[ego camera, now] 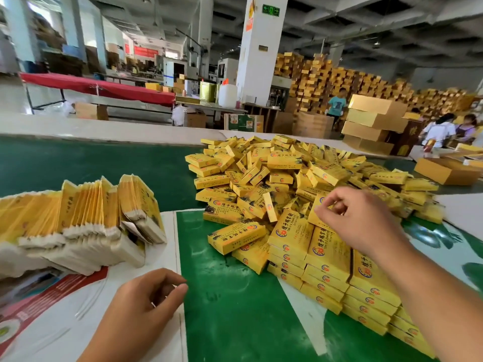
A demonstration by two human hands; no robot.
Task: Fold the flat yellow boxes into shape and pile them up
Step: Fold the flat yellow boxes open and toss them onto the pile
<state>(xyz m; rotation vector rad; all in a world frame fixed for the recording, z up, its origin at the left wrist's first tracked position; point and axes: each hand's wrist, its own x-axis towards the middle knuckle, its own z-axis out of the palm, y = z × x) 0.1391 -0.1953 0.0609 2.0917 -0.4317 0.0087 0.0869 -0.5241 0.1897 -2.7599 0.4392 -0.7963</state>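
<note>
Yellow boxes [287, 184] already folded are heaped in a large pile beyond and beneath the right hand [358, 220], with neat rows stacked just below its wrist. Much remains: a thick stack of flat blanks [86, 218] is stood beyond the left hand [146, 301]. Nothing is held; both hands are loosely curled.
</note>
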